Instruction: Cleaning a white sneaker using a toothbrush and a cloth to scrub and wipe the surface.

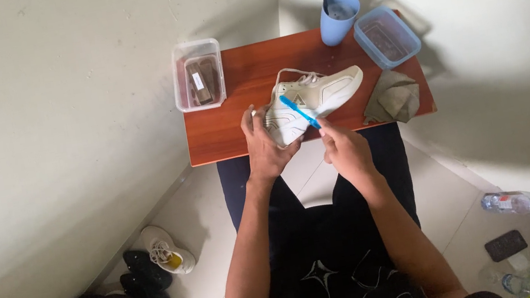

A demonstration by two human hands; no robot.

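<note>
Both hands grip: left [265, 147] the white sneaker [311, 99], right [344, 149] a blue toothbrush [299, 111].

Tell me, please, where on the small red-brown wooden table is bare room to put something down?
The red-brown wooden table is bare between the clear plastic box and the white sneaker, down to the left front corner. The right side is crowded: blue cup, blue-rimmed tub, grey-green cloth.
</note>
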